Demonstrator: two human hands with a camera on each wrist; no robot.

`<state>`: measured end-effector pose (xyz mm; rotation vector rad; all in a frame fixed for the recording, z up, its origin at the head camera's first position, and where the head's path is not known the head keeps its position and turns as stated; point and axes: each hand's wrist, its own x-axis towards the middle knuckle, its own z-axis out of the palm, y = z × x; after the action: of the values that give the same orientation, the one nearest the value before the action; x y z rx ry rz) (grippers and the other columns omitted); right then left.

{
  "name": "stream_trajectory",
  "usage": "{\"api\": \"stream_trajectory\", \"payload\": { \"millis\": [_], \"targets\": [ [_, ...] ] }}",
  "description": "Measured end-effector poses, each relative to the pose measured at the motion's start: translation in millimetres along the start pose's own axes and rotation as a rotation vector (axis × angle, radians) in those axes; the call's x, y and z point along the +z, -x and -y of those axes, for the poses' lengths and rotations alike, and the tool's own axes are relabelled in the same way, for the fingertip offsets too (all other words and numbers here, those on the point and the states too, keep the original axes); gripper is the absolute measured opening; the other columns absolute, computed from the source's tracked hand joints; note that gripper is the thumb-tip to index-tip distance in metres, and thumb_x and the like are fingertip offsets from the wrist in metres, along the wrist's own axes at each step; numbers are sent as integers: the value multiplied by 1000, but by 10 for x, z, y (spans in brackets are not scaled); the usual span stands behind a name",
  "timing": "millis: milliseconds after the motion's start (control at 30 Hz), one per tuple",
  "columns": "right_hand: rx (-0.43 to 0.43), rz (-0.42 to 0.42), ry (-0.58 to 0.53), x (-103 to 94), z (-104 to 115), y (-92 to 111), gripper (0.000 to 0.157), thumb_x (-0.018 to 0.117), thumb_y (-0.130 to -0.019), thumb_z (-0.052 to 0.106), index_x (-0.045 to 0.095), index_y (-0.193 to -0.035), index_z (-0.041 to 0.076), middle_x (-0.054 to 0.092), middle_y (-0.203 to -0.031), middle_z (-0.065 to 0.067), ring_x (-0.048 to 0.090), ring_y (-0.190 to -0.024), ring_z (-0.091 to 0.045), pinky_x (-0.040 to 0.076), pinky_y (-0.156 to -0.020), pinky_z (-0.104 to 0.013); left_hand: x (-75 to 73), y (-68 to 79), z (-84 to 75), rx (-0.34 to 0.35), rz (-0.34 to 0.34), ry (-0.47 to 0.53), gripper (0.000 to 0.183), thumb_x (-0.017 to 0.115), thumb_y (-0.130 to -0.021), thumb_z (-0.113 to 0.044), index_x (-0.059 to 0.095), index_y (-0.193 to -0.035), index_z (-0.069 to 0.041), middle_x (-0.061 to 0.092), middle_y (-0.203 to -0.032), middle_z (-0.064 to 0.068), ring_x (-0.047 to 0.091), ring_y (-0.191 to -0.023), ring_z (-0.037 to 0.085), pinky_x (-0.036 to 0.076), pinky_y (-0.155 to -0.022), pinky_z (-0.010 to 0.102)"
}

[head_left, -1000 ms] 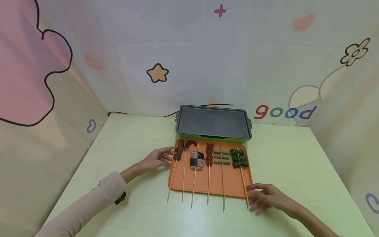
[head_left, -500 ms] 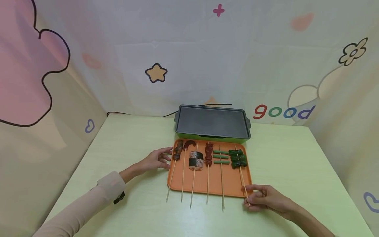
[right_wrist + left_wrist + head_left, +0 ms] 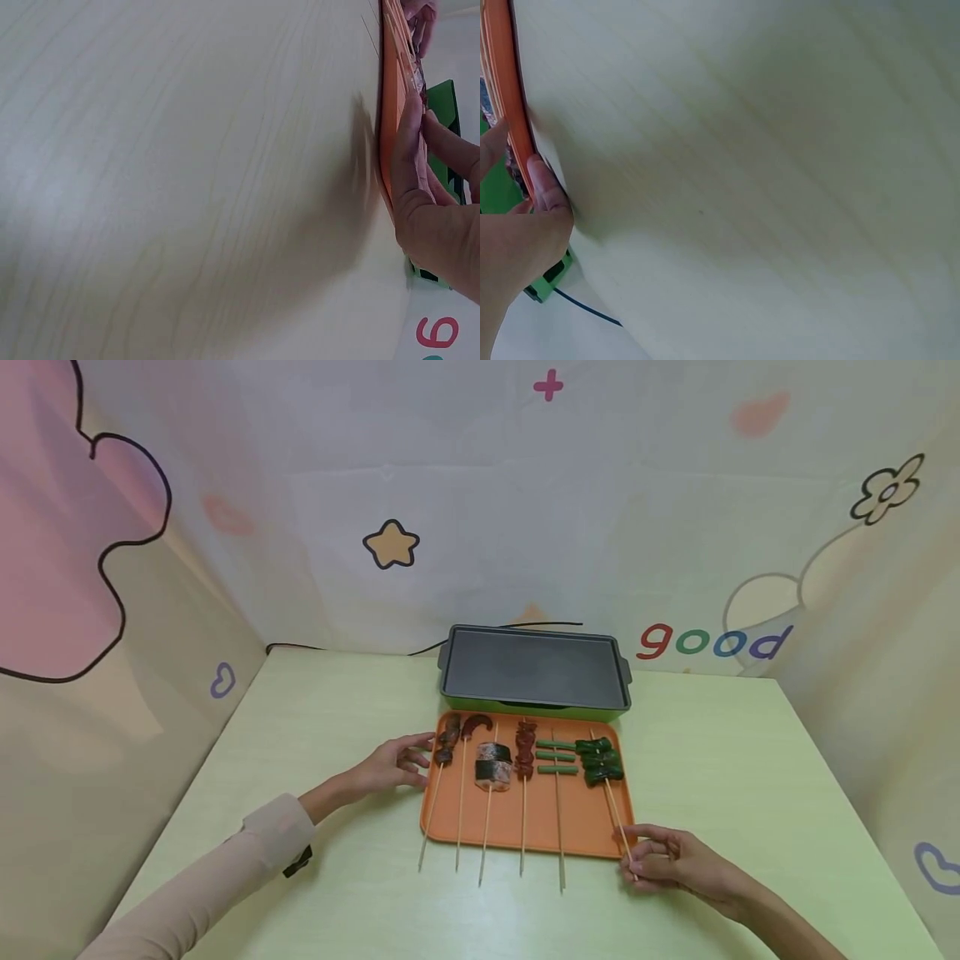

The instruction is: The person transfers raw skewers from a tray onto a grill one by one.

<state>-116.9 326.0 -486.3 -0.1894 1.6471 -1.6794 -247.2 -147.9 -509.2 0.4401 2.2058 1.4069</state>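
Observation:
An orange tray (image 3: 504, 822) lies on the table with several food skewers side by side, their stick ends jutting past its front edge. My right hand (image 3: 678, 864) pinches the stick of the skewer of dark green folded pieces (image 3: 600, 762) at the tray's front right corner. At the tray's left rim is my left hand (image 3: 390, 767), its fingers loosely bent and the fingertips right at the edge. Closest to it lies a brown chunk skewer (image 3: 447, 739). In the right wrist view, my right thumb and fingers (image 3: 407, 150) close together over the tray's edge.
Behind the tray stands a green-bodied electric griddle (image 3: 536, 668) with a flat dark plate. Between the hands lie a curled dark red skewer (image 3: 476, 724), a black-and-white one (image 3: 492, 768), a red meat one (image 3: 525, 750) and a green stalk one (image 3: 557, 757). Printed curtains enclose the table.
My right hand's fingers have closed on the green skewer's stick, and its lower end has shifted slightly right. The left hand has kept its place beside the tray. The head view has drifted slightly.

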Motion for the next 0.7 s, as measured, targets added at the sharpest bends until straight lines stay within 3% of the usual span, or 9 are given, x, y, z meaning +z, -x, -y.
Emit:
{"api": "stream_trajectory", "payload": {
  "millis": [367, 700],
  "targets": [
    [-23, -16, 57, -16, -64, 155, 65, 56, -104, 8, 20, -151, -18, 67, -112, 2, 70, -103, -8, 59, -89, -26, 8, -14, -5, 1, 5, 0, 78, 72, -91, 1, 32, -158, 0, 50, -146, 27, 62, -119, 32, 57, -94, 34],
    [-153, 81, 26, 18, -89, 199, 56, 50, -105, 0, 23, -152, -16, 68, -118, -1, 70, -105, -8, 58, -92, -26, 3, -29, 13, 0, -1, 5, 77, 73, -91, 1, 34, -158, 0, 50, -148, 28, 61, -121, 34, 56, -96, 36]
  ]
}}
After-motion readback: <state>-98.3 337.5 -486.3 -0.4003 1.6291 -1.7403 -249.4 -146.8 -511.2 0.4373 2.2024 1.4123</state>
